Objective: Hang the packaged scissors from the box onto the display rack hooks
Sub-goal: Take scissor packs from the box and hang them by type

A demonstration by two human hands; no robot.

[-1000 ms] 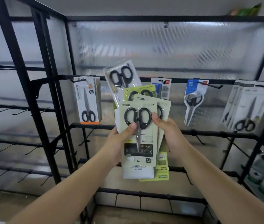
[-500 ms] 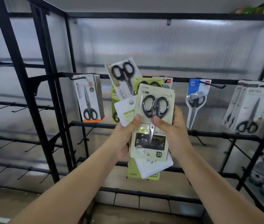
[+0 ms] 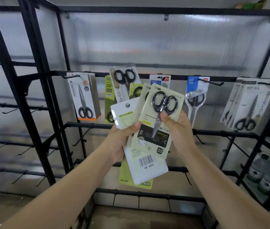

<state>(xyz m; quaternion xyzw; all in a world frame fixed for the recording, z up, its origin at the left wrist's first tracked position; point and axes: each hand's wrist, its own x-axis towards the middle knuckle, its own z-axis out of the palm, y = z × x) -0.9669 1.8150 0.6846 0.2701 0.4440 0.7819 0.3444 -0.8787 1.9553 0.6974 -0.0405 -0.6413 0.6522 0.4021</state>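
My left hand [image 3: 122, 141] grips a fanned stack of scissors packs [image 3: 145, 167], white and green cards among them, in front of the black display rack [image 3: 51, 103]. My right hand [image 3: 177, 129] pinches the front pack [image 3: 160, 113], a pale card with black-handled scissors, tilted to the right and partly drawn off the stack. Behind the stack, packs hang on the rack's upper row: an orange-edged pack [image 3: 83, 98] at left, a blue-topped pack [image 3: 196, 96] and white packs [image 3: 250, 103] at right.
Several bare hooks [image 3: 10, 109] stick out from the rack's lower bars at left and below my hands. A corrugated translucent panel [image 3: 164, 40] backs the rack. Water bottles [image 3: 263, 176] stand at the lower right. The floor shows below.
My right hand has drawn the front pack up and to the right, tilting it away from the stack in my left hand. The view has shifted slightly closer.
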